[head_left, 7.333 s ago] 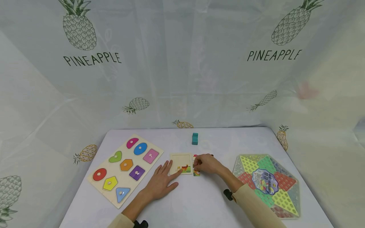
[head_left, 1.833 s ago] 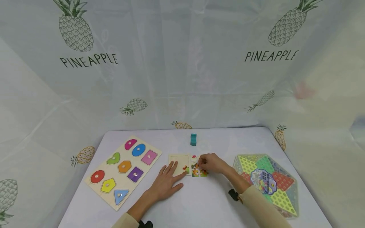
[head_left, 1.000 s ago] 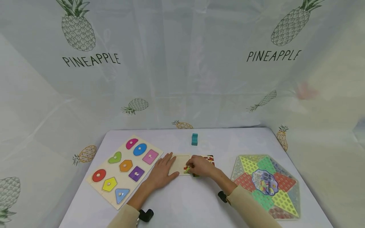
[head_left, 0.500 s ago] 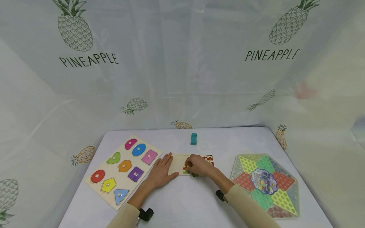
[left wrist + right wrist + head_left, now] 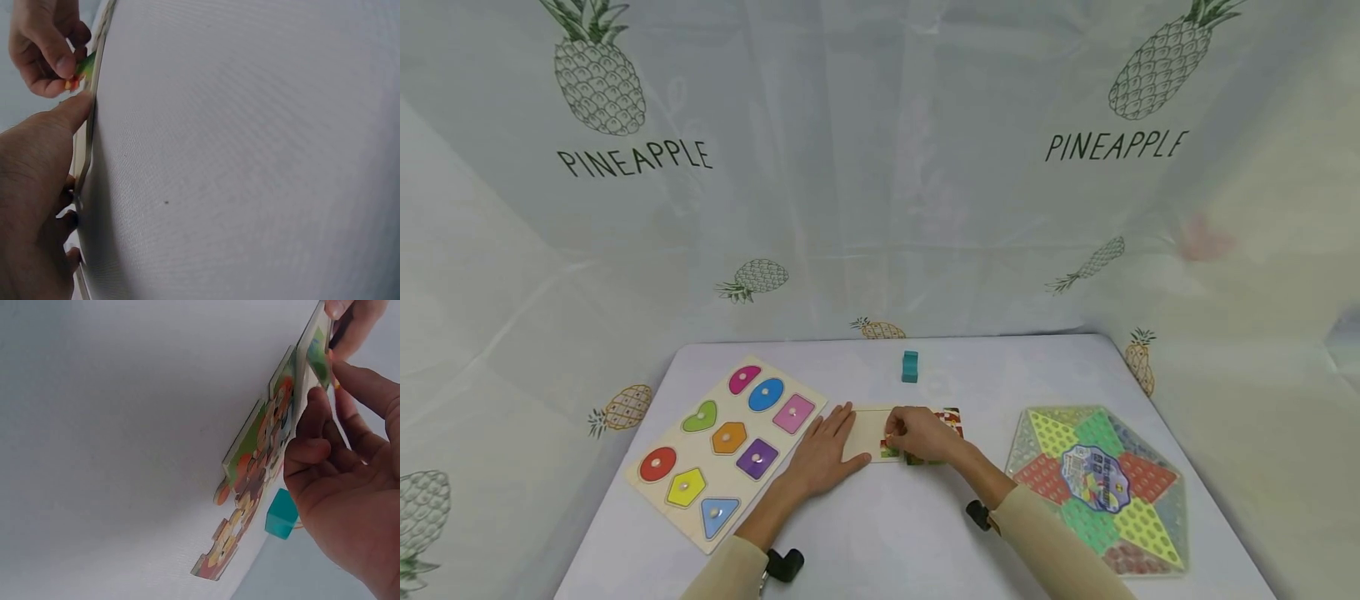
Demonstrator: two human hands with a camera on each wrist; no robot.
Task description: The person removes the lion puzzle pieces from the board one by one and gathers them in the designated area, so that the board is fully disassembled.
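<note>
A small wooden puzzle tray lies mid-table. The left hand rests on its left side, with its fingers extended and spread. At the tray's lower right corner the right hand pinches a colourful jigsaw piece between thumb and fingertips. The right wrist view shows this green piece tilted against the tray's rim; whether it is seated is hidden. Several loose jigsaw pieces, linked or close together, lie just right of the tray, partly beneath the right hand in the head view.
A wooden shape-knob board lies at the left, close to the left hand. At the right is a hexagonal Chinese checkers board, partly near the right forearm. A teal block stands behind the tray.
The right hand has moved left from the loose pieces to the tray's lower right corner. The left hand has shifted left along the tray. Over the last half second both have barely moved.
</note>
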